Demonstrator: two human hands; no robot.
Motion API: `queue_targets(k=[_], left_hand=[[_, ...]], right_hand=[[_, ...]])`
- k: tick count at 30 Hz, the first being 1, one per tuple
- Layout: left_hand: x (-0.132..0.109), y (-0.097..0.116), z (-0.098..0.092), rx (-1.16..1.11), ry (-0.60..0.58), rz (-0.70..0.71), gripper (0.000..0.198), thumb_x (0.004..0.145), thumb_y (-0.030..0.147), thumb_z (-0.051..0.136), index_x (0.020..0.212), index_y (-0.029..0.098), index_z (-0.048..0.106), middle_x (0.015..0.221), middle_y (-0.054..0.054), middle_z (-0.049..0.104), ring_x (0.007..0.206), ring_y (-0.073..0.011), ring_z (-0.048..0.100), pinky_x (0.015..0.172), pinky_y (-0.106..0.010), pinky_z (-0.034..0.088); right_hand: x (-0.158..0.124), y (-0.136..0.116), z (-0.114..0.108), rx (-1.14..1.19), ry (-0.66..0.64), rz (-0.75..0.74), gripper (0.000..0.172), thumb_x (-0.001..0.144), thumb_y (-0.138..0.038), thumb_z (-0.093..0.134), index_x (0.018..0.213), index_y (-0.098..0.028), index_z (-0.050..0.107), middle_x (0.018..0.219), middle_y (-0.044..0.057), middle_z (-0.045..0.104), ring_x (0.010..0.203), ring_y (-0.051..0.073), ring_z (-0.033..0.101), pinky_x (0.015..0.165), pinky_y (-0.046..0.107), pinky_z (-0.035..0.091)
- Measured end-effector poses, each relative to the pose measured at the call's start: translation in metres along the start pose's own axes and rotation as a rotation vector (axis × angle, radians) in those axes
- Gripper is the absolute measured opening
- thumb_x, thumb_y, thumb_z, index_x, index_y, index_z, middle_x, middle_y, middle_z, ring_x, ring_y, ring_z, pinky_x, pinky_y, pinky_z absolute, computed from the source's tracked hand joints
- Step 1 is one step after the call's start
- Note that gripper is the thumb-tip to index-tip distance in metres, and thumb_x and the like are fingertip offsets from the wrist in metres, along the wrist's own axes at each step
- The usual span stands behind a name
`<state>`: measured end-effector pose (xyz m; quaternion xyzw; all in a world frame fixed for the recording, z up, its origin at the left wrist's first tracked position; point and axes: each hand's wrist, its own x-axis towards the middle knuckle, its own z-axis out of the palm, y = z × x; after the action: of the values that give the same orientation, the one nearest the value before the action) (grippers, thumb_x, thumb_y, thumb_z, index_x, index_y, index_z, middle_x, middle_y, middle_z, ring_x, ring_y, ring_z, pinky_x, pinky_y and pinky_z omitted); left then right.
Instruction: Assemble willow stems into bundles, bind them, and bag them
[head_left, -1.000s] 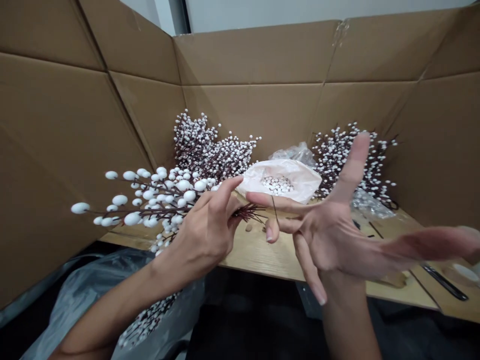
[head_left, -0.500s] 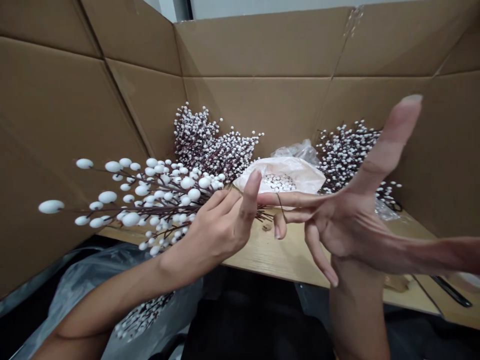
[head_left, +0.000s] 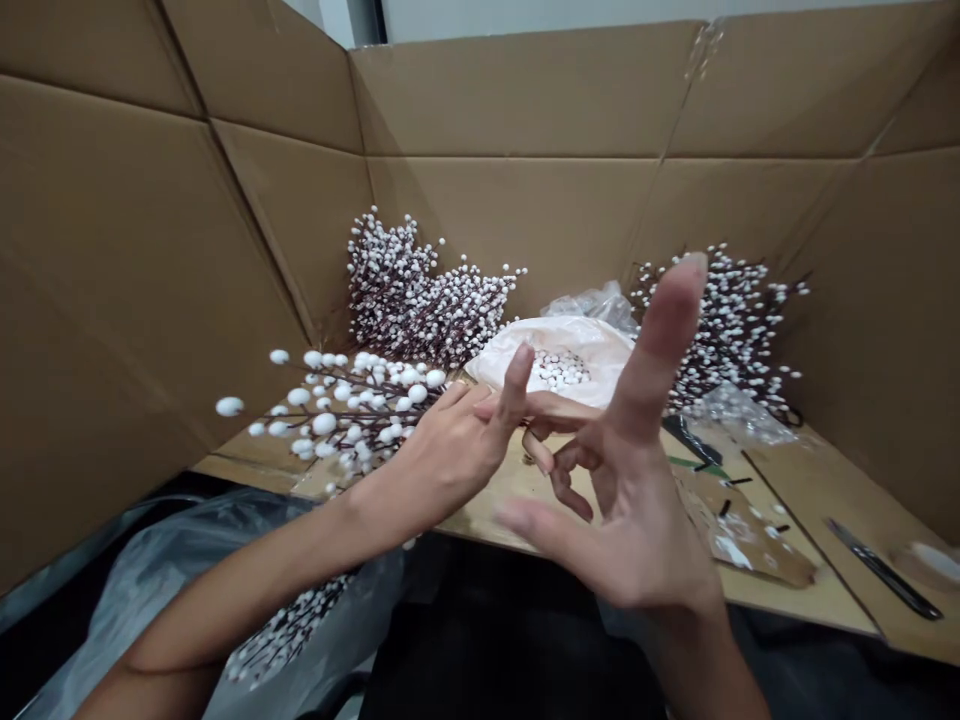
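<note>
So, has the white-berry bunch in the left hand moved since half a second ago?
Yes, to the right: the berry bunch's outer tips now sit farther right against the left cardboard wall.

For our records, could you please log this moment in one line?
Left hand: holding berry stems; right hand: partly open beside it; white bag: behind

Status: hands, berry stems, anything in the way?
Left hand gripping white-berry stems. Right hand close by, fingers splayed; contact unclear. Hands block view of stem ends; no other obstruction seen.
</note>
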<state>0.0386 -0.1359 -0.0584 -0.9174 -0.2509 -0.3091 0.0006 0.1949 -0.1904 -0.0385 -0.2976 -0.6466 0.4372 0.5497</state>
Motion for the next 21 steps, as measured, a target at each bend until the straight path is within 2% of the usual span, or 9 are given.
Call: queue_targets(k=[2,4,7,9,12,14,17,21], left_hand=[[0.003,0.003,-0.002,-0.179,-0.016,-0.055,0.069,0.094,0.017,0.036,0.151,0.020,-0.004,0.107,-0.011,0.068,0.078,-0.0178,0.060,0.085,-0.040,0.045],[0.006,0.007,-0.005,-0.332,-0.013,-0.084,0.077,0.094,0.021,0.040,0.150,0.024,-0.013,0.119,-0.013,0.063,0.082,-0.0175,0.062,0.082,-0.038,0.048],[0.010,0.011,-0.012,-0.458,-0.011,-0.107,0.089,0.091,0.015,0.044,0.146,0.024,-0.025,0.119,-0.013,0.064,0.086,-0.0179,0.065,0.083,-0.037,0.050],[0.012,0.012,-0.016,-0.466,-0.019,-0.128,0.092,0.089,0.010,0.044,0.145,0.022,-0.028,0.111,-0.010,0.068,0.090,-0.0187,0.066,0.088,-0.038,0.048],[0.013,0.009,-0.020,-0.437,-0.048,-0.188,0.088,0.088,0.011,0.047,0.149,0.017,-0.016,0.103,-0.010,0.070,0.093,-0.0206,0.066,0.089,-0.037,0.048],[0.011,0.009,-0.023,-0.397,-0.066,-0.246,0.079,0.089,0.017,0.050,0.151,0.014,0.001,0.104,-0.012,0.069,0.092,-0.0218,0.065,0.087,-0.036,0.049],[0.007,0.011,-0.032,-0.346,-0.103,-0.278,0.070,0.088,0.027,0.055,0.148,0.014,0.021,0.110,-0.014,0.066,0.098,-0.0250,0.064,0.088,-0.037,0.049],[0.006,0.009,-0.047,-0.269,-0.261,-0.291,0.065,0.085,0.034,0.061,0.142,0.016,0.036,0.135,-0.017,0.054,0.124,-0.0314,0.050,0.100,-0.045,0.042]], right_hand=[[-0.001,0.005,0.006,-0.168,0.119,-0.171,0.112,0.074,-0.016,0.072,0.147,-0.048,-0.006,0.130,0.002,0.056,0.063,0.011,0.054,0.039,0.023,0.039],[0.000,0.011,0.007,-0.258,0.189,-0.277,0.113,0.079,-0.017,0.070,0.146,-0.046,-0.016,0.136,0.005,0.051,0.069,0.014,0.057,0.042,0.026,0.045],[0.004,0.019,0.000,-0.319,0.163,-0.339,0.113,0.080,-0.016,0.068,0.146,-0.044,-0.019,0.134,0.007,0.053,0.072,0.017,0.059,0.051,0.029,0.052],[0.006,0.023,-0.005,-0.371,0.125,-0.374,0.105,0.082,-0.011,0.064,0.149,-0.042,-0.012,0.119,0.005,0.062,0.068,0.016,0.059,0.057,0.031,0.054],[0.009,0.028,-0.011,-0.449,0.106,-0.430,0.095,0.083,-0.008,0.062,0.151,-0.039,0.004,0.095,0.001,0.067,0.073,0.017,0.063,0.060,0.030,0.056],[0.011,0.029,-0.012,-0.485,0.104,-0.471,0.093,0.083,-0.009,0.063,0.151,-0.041,0.007,0.092,0.000,0.067,0.077,0.016,0.064,0.061,0.029,0.057],[0.014,0.028,-0.013,-0.486,0.088,-0.498,0.087,0.084,-0.009,0.062,0.149,-0.044,0.016,0.109,0.002,0.066,0.076,0.014,0.065,0.062,0.028,0.058],[0.018,0.023,-0.015,-0.476,0.060,-0.535,0.079,0.082,-0.005,0.062,0.143,-0.046,0.033,0.135,0.001,0.054,0.081,0.012,0.066,0.064,0.023,0.058]])
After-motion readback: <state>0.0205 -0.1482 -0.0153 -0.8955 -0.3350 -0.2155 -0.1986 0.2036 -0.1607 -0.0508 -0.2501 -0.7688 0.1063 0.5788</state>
